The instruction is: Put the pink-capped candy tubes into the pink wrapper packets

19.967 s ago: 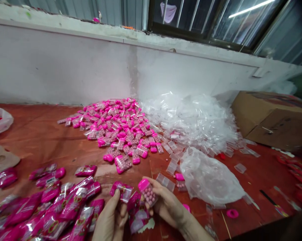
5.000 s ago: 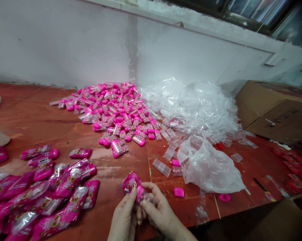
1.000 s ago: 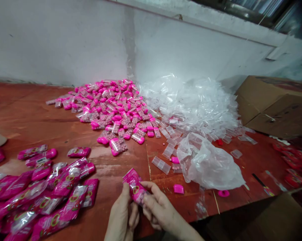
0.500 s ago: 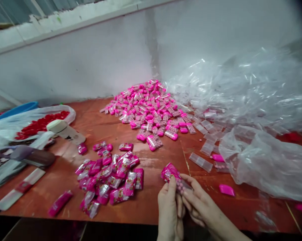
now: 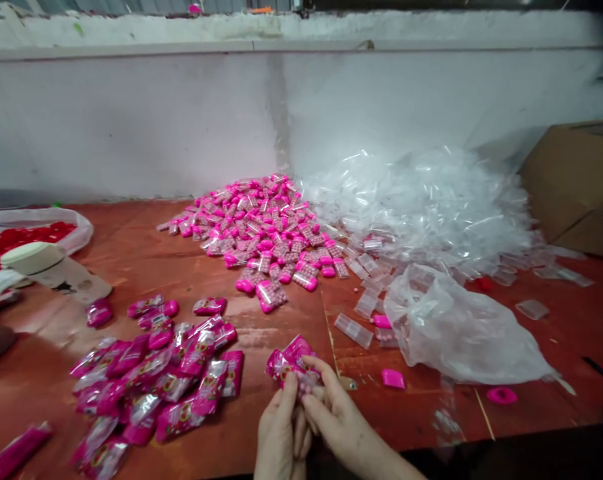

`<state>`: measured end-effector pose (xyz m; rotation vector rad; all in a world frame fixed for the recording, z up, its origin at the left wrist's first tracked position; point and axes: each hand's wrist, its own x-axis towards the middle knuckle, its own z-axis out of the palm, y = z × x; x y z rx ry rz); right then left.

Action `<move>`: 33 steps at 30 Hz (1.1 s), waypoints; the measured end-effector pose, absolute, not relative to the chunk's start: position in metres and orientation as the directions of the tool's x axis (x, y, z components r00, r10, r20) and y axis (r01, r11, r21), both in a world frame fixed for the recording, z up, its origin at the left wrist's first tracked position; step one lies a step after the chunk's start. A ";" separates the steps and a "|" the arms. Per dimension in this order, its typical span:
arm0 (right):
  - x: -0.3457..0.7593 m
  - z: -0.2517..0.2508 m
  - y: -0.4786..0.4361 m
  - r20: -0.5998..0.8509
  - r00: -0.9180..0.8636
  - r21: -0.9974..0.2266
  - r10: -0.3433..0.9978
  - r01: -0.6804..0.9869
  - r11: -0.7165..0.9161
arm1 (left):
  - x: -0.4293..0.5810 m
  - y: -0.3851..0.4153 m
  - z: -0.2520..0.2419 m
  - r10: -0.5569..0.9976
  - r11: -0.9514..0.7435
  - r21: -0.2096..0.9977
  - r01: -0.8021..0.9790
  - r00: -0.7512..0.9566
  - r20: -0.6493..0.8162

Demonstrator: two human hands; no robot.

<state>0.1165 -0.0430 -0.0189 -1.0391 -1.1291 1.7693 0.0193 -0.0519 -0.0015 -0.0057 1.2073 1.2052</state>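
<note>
both the left hand [image 5: 281, 430] and right hand [image 5: 331, 417] pinch one pink packet [image 5: 290, 360] above the tabletop [image 5: 261, 333], near a packet pile [image 5: 156, 377].

two hands [image 5: 306, 427], one cardboard box [image 5: 576, 180]

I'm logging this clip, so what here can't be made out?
Head view, the only one:
- Pink packet: its lower part is hidden by the left hand and right hand.
- Printed design on the wrapped packets: too small to read.
- Cardboard box: cut off by the right edge.
</note>
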 end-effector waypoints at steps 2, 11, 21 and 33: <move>0.116 -0.015 -0.042 -0.282 -0.459 -0.847 0.843 -0.294 -0.443 | 0.016 -0.055 0.001 0.714 0.443 0.590 -0.675 -0.132 -0.687; 0.135 -0.002 -0.050 -0.125 -0.437 -0.991 0.891 0.102 -0.089 | 0.005 -0.063 0.007 0.766 0.460 0.607 -0.648 -0.056 -0.641; 0.129 -0.007 -0.058 -0.264 -0.548 -0.828 0.794 -0.294 -0.478 | 0.020 -0.078 -0.005 0.772 0.413 0.652 -0.636 -0.136 -0.621; 0.137 -0.006 -0.063 -0.177 -0.484 -0.952 0.857 -0.137 -0.274 | 0.015 -0.083 -0.008 0.787 0.432 0.666 -0.608 -0.107 -0.608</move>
